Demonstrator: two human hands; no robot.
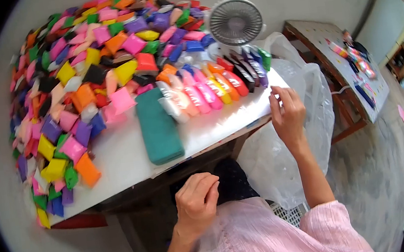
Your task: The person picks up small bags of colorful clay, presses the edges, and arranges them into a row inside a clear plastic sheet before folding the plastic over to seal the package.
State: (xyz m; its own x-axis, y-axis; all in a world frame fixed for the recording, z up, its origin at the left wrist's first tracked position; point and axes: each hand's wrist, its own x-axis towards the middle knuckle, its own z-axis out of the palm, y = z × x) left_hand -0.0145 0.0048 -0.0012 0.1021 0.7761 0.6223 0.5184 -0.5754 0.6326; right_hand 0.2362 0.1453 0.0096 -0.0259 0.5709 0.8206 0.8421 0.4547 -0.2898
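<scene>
My left hand (197, 200) is held above my lap, in front of the table edge, its fingers curled in; I see nothing in it, though the palm is hidden. Just off the table's right corner is my right hand (288, 114), fingers bent, thumb a little apart, with nothing visible between them. Left of it lies a row of soft, shiny packets, among them a red packet (235, 83), a yellow packet (218, 89) and a black packet (243, 72). A teal rectangular case (158, 126) lies beside the row's left end.
A large heap of colourful packets (70, 92) covers the table's (114, 158) back and left. A round fan (235, 21) stands behind the row. Clear plastic bags (288, 160) hang at the table's right. Beyond is a second table (321, 44) with assorted items.
</scene>
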